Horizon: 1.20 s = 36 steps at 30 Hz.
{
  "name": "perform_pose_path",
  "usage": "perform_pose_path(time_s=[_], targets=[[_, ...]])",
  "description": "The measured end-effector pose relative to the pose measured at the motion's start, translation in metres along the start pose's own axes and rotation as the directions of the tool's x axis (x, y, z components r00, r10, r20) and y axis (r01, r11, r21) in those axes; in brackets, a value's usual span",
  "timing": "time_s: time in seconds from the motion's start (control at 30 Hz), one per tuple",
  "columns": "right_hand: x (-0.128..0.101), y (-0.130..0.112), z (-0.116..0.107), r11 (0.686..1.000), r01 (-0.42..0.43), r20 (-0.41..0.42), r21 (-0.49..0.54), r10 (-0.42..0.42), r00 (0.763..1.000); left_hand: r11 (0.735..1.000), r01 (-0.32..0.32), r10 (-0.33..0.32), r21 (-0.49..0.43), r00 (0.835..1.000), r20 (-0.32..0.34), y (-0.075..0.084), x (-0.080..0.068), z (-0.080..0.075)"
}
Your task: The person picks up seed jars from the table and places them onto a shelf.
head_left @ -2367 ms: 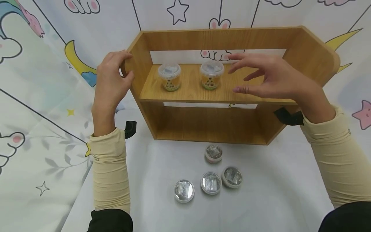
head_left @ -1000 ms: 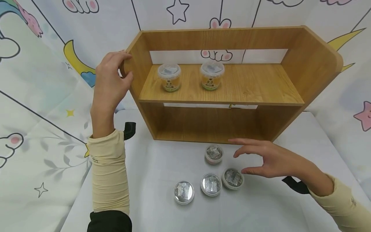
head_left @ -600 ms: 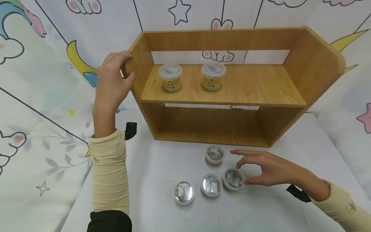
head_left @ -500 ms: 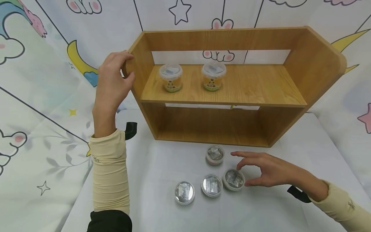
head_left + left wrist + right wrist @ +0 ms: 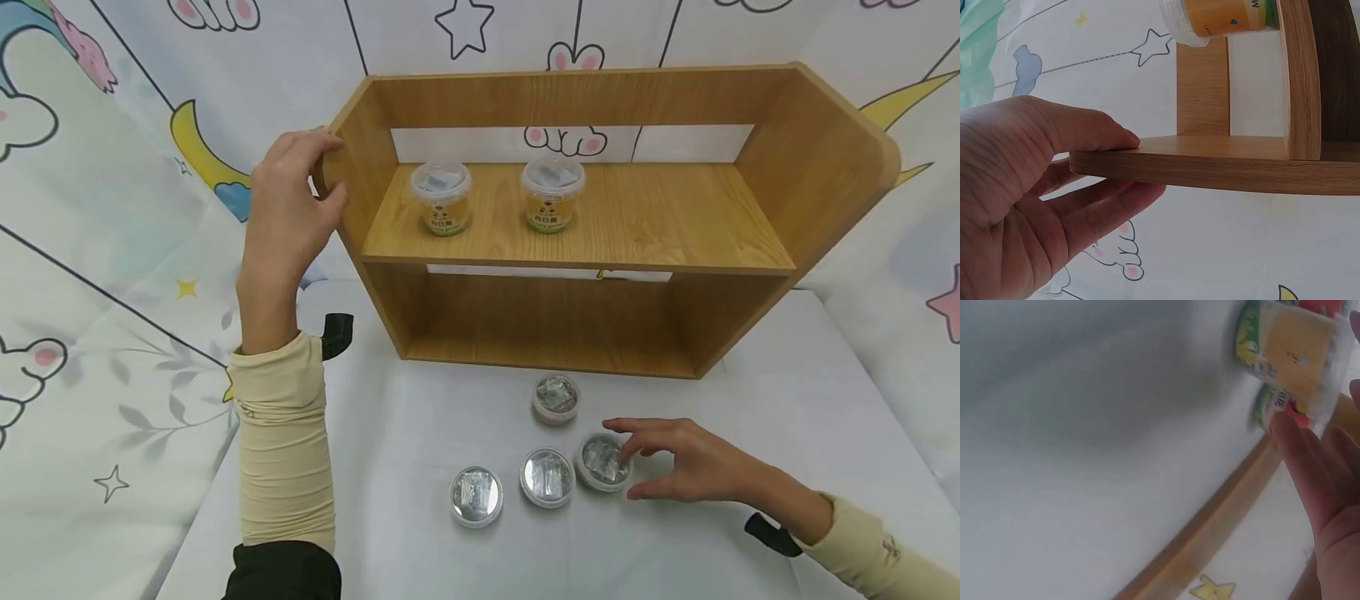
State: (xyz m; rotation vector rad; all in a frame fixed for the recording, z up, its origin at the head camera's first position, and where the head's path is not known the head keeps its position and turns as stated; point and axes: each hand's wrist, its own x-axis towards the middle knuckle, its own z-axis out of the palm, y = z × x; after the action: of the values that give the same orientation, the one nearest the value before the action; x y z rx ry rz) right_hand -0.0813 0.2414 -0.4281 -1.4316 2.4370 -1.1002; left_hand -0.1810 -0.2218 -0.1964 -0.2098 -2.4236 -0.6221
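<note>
My left hand (image 5: 285, 208) grips the left side panel of a two-tier wooden shelf (image 5: 585, 100); in the left wrist view the thumb lies on one face of the panel (image 5: 1222, 172), fingers on the other. On the white table, my right hand (image 5: 686, 462) is at the right side of a clear lidded plastic cup (image 5: 602, 461), fingers spread and one fingertip overlapping its lid. In the right wrist view this cup (image 5: 1294, 347) has an orange label and lies beyond the fingertips. Beside it are more cups: one left (image 5: 547, 477), one behind (image 5: 556, 398).
Another lidded cup (image 5: 476, 497) stands farther left on the table. Two cups with orange labels, a left one (image 5: 441, 200) and a middle one (image 5: 552, 197), stand on the upper shelf board. Patterned cloth (image 5: 112, 250) hangs behind and beside the shelf.
My right hand has come down from the upper shelf board, beside the cup there, to the rightmost cup on the table. My left hand has kept its grip on the shelf.
</note>
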Motion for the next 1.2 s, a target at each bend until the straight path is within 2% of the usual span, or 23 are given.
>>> perform_pose_path(time_s=[0.13, 0.3, 0.43, 0.73, 0.97, 1.2], targets=[[-0.004, 0.005, 0.009, 1.000, 0.019, -0.032, 0.010, -0.019, 0.999, 1.000, 0.002, -0.002, -0.001, 1.000, -0.003, 0.000, 0.000, -0.001], [-0.006, 0.004, 0.016, 0.999, -0.010, -0.055, 0.038, 0.012, 0.998, 1.000, -0.005, 0.005, -0.004, 1.000, -0.009, 0.001, -0.001, -0.001], [-0.007, 0.005, 0.018, 0.999, 0.004, -0.074, 0.043, -0.001, 0.997, 1.000, -0.002, 0.002, -0.008, 1.000, -0.008, 0.001, -0.001, -0.001], [-0.006, 0.003, 0.018, 0.997, -0.010, -0.050, 0.082, 0.014, 0.999, 1.000, -0.001, 0.001, -0.007, 1.000, -0.005, 0.002, -0.001, -0.001], [-0.004, -0.001, 0.010, 0.997, -0.016, -0.039, 0.073, 0.019, 0.999, 1.000, 0.004, -0.004, -0.006, 1.000, -0.003, 0.002, -0.002, -0.001], [0.000, -0.008, -0.011, 0.997, -0.026, -0.038, 0.068, 0.028, 0.999, 1.000, 0.013, -0.013, -0.007, 1.000, 0.001, 0.002, -0.001, -0.002]])
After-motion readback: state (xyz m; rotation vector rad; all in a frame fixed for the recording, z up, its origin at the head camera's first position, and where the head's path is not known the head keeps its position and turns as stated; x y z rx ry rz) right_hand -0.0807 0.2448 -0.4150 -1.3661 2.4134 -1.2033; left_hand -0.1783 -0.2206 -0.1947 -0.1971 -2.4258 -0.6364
